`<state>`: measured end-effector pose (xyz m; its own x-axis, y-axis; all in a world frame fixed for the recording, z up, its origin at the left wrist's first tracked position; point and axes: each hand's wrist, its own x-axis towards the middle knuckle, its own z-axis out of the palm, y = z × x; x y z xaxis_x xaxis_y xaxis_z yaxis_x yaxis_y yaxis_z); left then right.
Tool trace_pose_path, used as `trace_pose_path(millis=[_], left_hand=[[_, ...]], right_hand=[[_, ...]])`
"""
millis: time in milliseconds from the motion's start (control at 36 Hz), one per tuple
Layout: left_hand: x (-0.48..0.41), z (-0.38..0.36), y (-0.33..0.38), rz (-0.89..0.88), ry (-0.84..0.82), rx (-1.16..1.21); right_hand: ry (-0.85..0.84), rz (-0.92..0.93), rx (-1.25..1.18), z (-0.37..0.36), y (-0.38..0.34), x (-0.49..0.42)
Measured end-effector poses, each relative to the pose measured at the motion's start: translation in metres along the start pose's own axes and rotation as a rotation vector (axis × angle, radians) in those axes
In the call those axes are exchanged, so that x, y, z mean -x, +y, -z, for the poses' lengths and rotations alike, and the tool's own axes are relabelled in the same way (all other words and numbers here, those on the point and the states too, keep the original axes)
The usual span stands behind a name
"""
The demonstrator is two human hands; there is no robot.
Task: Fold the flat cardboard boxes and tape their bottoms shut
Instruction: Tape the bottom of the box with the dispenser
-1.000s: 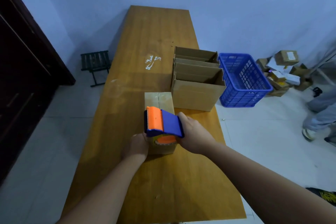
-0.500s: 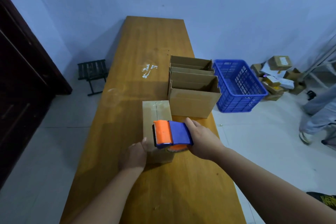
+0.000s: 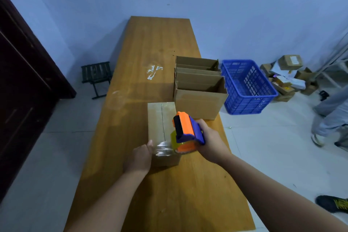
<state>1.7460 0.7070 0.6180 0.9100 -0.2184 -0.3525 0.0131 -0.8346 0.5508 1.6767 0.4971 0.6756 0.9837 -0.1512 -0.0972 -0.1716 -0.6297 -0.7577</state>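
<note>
Wooden table [image 3: 150, 47] held box [image 3: 160, 118], seam taped. L hand [image 3: 139, 158] clasped its near end, thumb on tape [image 3: 163, 149]; R hand [image 3: 211, 141] clenched dispenser [image 3: 186, 128] at 2 o'clock. Next, prob.: cut tape free, press end down.

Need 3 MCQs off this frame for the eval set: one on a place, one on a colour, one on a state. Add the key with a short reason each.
1. Where is the blue basket?
A. on the floor, right of the table
B. on the table
C. on a shelf

2. What colours is the tape dispenser?
A. red and white
B. blue and orange
C. green and black

3. What state is the box under the hands in?
A. flat, unfolded
B. upright, open on top
C. folded, closed flaps facing up

Key:
1 A: it stands on the floor tiles past the table's right edge.
2 B: blue body, orange guard and core.
3 C: the closed flaps meet in a seam on top, and the right hand grips the dispenser over it.
</note>
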Motion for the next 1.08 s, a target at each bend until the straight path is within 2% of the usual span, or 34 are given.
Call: trace_pose_path(millis=[278, 389, 528, 778, 861, 1083], left_hand=[[-0.008, -0.003, -0.009, -0.073, 0.025, -0.074], [-0.005, -0.003, -0.012, -0.106, 0.031, -0.047], [-0.006, -0.003, -0.011, -0.078, 0.016, -0.011], [-0.005, 0.002, 0.0, 0.056, -0.04, -0.099], [-0.003, 0.002, 0.002, 0.093, -0.034, -0.065], [-0.003, 0.003, 0.003, 0.085, -0.047, -0.161]], right_hand=[[0.0, 0.037, 0.059, 0.014, 0.012, 0.005], [0.012, 0.117, 0.219, 0.02, 0.012, 0.004], [0.004, 0.09, 0.275, 0.024, 0.02, 0.002], [0.058, -0.075, 0.124, 0.006, 0.053, 0.01], [0.089, -0.065, 0.099, 0.003, 0.056, 0.012], [0.117, -0.016, 0.132, -0.002, 0.067, 0.015]])
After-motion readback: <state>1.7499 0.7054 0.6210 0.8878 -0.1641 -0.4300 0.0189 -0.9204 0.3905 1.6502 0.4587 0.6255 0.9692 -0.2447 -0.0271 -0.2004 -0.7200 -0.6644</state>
